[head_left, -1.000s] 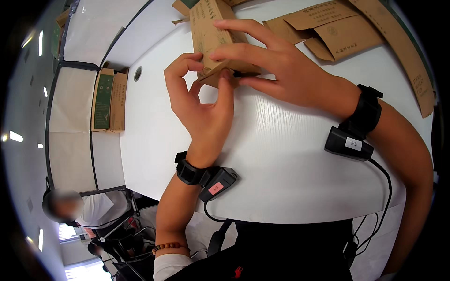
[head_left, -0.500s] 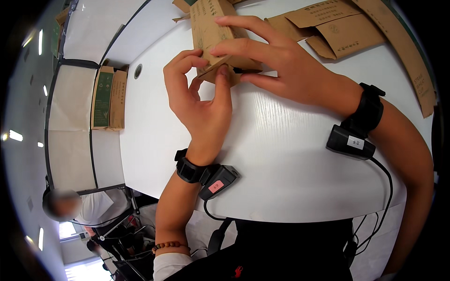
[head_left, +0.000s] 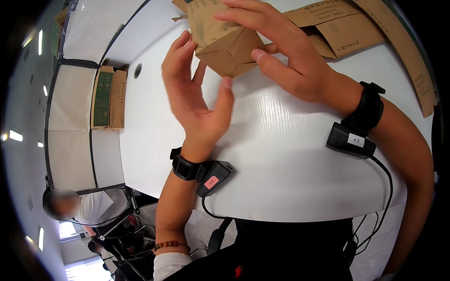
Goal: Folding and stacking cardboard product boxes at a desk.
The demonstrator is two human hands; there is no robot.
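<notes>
White curved-edge table (head_left: 286,173), partition panels (head_left: 72,100) at left. Cardboard box (head_left: 225,44): table's far side. Right hand (head_left: 300,65): spread, holding box top and end. Left hand (head_left: 199,100): half-open at box edge; hold cannot be determined.

The white worktop (head_left: 281,159) has faint wood grain and a curved near edge — a round grommet (head_left: 138,71) sits toward its left. At the far right lie flattened brown cardboard (head_left: 354,35) and — just beside it — a long cardboard piece (head_left: 406,52).
</notes>
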